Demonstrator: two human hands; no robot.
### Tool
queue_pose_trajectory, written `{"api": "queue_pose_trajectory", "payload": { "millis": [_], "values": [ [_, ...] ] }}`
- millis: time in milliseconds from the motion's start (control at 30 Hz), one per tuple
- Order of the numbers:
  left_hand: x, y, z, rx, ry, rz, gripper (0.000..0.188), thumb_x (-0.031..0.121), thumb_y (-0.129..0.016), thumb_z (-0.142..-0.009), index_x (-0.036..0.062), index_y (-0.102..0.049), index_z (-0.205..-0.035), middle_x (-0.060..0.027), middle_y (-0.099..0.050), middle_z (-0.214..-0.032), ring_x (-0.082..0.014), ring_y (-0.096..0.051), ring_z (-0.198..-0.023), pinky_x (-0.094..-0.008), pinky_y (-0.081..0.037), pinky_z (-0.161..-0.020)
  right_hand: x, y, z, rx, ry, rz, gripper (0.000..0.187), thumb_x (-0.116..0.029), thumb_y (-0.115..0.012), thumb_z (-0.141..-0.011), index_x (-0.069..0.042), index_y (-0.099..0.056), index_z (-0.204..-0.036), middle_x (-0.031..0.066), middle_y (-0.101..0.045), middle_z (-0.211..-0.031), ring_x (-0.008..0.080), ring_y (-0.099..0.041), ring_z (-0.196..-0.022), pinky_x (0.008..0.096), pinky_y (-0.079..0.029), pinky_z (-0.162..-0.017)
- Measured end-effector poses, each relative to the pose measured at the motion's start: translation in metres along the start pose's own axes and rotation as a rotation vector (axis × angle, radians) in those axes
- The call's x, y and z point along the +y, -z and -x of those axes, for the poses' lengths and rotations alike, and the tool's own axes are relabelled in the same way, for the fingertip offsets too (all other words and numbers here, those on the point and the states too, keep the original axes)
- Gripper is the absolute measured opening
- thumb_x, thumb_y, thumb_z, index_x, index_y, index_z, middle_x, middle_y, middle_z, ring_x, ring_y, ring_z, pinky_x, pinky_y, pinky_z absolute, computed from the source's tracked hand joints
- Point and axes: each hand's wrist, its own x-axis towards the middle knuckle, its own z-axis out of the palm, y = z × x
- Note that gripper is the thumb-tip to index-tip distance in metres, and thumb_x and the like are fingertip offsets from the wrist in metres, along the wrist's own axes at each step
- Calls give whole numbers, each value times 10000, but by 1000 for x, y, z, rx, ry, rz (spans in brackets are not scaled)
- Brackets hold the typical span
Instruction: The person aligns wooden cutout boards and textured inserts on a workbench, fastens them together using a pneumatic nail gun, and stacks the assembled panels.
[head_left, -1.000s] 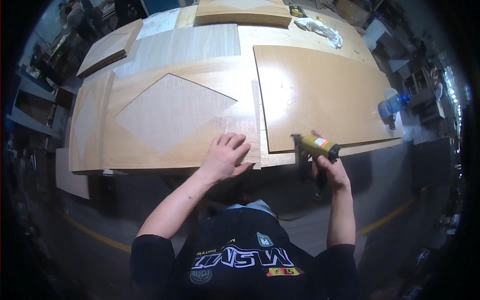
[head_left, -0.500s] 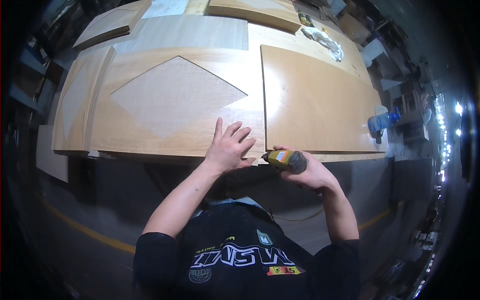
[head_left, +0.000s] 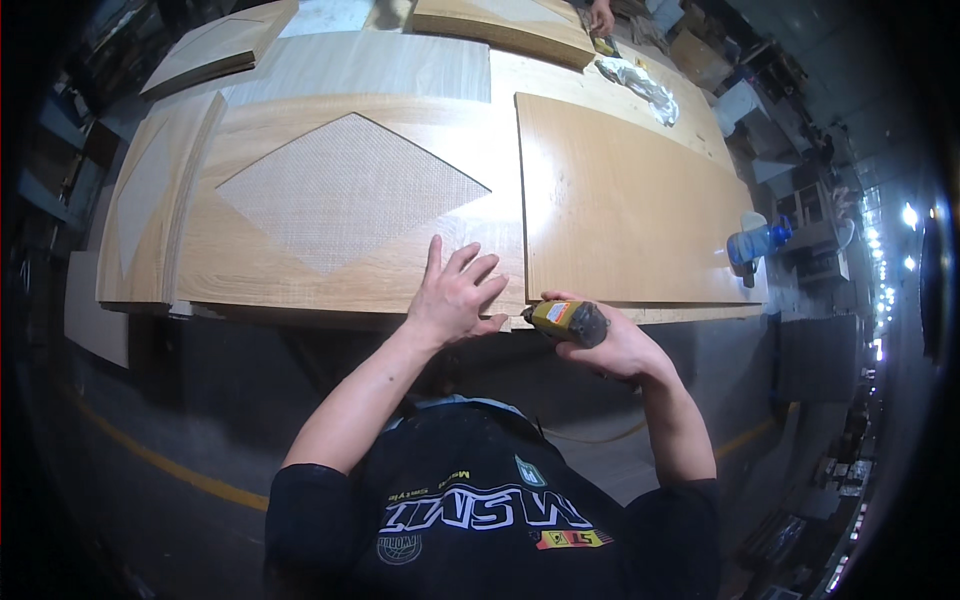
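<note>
Dim bkgd (head_left: pixel 800 190) unclear, L hand (head_left: pixel 448 303) fingers spread empty on panel (head_left: pixel 350 195), R hand (head_left: pixel 622 345) fingers round pwr tool (head_left: pixel 566 319), handle hidden.

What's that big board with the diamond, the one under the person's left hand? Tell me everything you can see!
The diamond-patterned panel is pale tan with wood-like grain, wide, and lying flat. Its greyish-beige diamond inset has a woven-looking texture, and dark lines mark its upper edges. Bright light shines off the right end. The left hand rests spread near the front right corner. A yellow-and-black power tool points toward that corner; I can't tell whether it touches.
</note>
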Motion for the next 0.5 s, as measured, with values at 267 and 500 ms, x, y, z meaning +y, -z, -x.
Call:
{"api": "queue_pose_trajectory", "payload": {
  "millis": [267, 500],
  "values": [
    [-3, 2, 1, -17, -13, 5, 581, 485, -805, -749, 175, -682, -1225, -70, -574, -1356, -302, -454, -1361, -721, -256, -1141, 1, -7, 10, 31, -19, -67, 722, -166, -779, -799, -126, -507, -1467, 134, -678, -1245, 219, -628, -1138, 333, -464, -1039],
    [-58, 43, 65, 16, 42, 5, 575, 406, -843, -740, 149, -673, -1226, -103, -558, -1394, -293, -462, -1376, -709, -235, -1150, 0, -34, 30, 79, 81, -521, 813, 2, -764, -781, -127, -442, -1516, 47, -668, -1026, 88, -602, -767, 230, -502, -644]
  ]
}}
